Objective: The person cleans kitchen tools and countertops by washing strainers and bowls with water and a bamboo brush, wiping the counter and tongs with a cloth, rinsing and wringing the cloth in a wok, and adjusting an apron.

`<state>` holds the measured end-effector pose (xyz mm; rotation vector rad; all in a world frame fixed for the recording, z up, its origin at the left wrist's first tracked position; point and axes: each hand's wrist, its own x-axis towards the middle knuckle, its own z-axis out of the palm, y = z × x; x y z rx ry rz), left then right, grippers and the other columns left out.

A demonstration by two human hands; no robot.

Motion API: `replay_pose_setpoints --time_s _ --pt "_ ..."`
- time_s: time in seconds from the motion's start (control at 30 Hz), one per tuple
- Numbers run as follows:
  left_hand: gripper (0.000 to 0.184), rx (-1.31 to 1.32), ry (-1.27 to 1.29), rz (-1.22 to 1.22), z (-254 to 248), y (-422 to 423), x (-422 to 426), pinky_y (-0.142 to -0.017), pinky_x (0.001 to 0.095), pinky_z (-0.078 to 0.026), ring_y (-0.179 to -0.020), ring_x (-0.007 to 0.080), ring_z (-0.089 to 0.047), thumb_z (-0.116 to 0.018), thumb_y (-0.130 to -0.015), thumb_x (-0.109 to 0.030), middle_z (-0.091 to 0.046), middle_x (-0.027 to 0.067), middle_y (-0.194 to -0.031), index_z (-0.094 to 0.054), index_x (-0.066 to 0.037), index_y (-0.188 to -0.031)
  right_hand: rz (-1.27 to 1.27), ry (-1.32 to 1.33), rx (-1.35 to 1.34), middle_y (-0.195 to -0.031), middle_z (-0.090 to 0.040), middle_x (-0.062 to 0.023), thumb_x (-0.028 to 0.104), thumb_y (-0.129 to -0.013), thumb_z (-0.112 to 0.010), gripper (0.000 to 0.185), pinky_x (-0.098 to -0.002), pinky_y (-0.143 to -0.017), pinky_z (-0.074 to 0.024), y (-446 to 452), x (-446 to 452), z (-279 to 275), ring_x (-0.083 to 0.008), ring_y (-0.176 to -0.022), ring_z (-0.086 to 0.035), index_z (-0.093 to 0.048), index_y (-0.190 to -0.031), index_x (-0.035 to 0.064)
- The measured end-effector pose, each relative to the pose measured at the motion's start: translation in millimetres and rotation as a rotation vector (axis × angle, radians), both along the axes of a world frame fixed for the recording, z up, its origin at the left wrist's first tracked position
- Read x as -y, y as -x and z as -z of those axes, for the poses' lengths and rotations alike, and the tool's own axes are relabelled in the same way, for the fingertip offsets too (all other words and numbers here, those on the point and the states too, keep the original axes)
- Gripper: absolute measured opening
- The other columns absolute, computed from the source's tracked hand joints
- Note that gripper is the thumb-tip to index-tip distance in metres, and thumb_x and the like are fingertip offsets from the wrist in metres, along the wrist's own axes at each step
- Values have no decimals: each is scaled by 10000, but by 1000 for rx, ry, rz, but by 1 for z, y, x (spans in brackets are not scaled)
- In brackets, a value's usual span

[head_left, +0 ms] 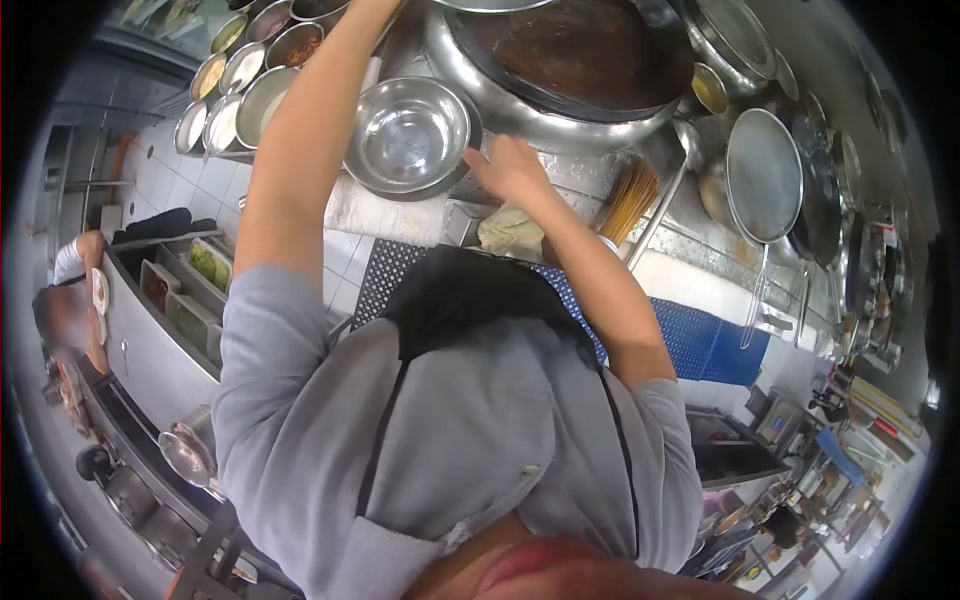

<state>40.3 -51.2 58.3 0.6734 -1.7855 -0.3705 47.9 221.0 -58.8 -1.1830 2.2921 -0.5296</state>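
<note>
My right hand (508,170) is beside a shiny steel bowl (411,138), thumb apart from the bent fingers, with nothing visible held. The bowl rests in a wider metal rim. My left forearm (308,150) stretches past the bowl to the top edge, where the hand lies out of frame. Ahead of my right hand is a large wok (575,50) with a dark brown interior. A crumpled pale cloth (510,232) lies just below my right hand, and a bamboo brush (630,198) stands to its right.
Several ingredient containers (243,68) line the upper left. At right are a round mesh strainer (765,170) and a long-handled ladle (688,140). A white towel (385,212) lies along the front edge. Another person (68,310) is at a counter on the far left.
</note>
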Motion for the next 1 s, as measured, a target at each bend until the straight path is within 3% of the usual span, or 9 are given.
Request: replay_pose_setpoints --time_s 0.1,0.17,0.2,0.3,0.5,0.67,0.8,0.9,1.0 --pt "76 14 -82 -117 28 -29 25 -788 428 -518 -955 367 -674 -637 -852 -29 -685 215 -1047 -574 0 -883 135 -5 165 -746 -698 -260 256 -871 -630 371 -435 -688 -583 -1 42 71 -355 -684 -718 -706 -786 -97" --pt "181 6 -255 186 78 -55 88 -565 330 -508 -697 146 -630 -736 -805 -148 -656 52 -801 -641 -43 -918 180 25 225 -653 -695 -197 202 -812 -624 307 -366 -557 -589 10 50 79 -271 -540 -706 -708 -784 -91" --pt "201 -186 -487 286 80 -67 84 -570 297 -462 -675 108 -582 -776 -773 -141 -658 52 -731 -669 1 -867 271 79 292 -829 -712 -273 217 -792 -638 301 -438 -843 -564 3 46 55 -393 -857 -723 -723 -836 -69" --pt "205 -213 -790 252 60 -107 72 -488 283 -468 -626 141 -615 -771 -764 -71 -663 61 -765 -677 21 -922 196 118 310 -840 -703 -265 216 -803 -626 259 -448 -821 -560 7 17 7 -401 -796 -709 -687 -808 -36" --pt "199 -210 -857 242 53 -150 85 -488 314 -589 -562 69 -487 -767 -831 -124 -471 -31 -671 -585 -59 -783 356 273 401 -621 -600 -90 97 -825 -603 121 -334 -398 -485 66 -89 -103 -168 -502 -619 -623 -793 -17" --pt "291 -248 -931 285 63 -135 66 -534 301 -561 -600 74 -514 -791 -862 -171 -517 -31 -694 -533 -104 -744 659 542 248 -607 -614 -48 70 -842 -599 121 -276 -371 -437 188 -144 -167 -119 -416 -557 -641 -761 -8" --pt "353 -95 -981 298 55 -109 35 -547 244 -486 -617 55 -514 -789 -879 -228 -546 -42 -718 -486 -152 -715 830 577 -318 -555 -641 -130 185 -793 -626 187 -369 -579 -551 341 -147 -162 -262 -473 -657 -621 -727 11" --pt "353 -29 -969 314 42 -87 3 -522 219 -427 -609 37 -486 -772 -894 -265 -555 -48 -727 -483 -160 -721 880 387 -845 -854 -705 -250 176 -821 -638 170 -436 -825 -560 440 -128 -143 -367 -877 -724 -665 -877 17" --pt "342 -33 -958 373 23 -70 -29 -526 212 -410 -596 30 -450 -760 -899 -231 -526 -69 -708 -476 -155 -724 999 351 -938 -1022 -664 -281 161 -841 -662 217 -471 -858 -561 502 -101 -122 -424 -955 -696 -649 -1000 13"
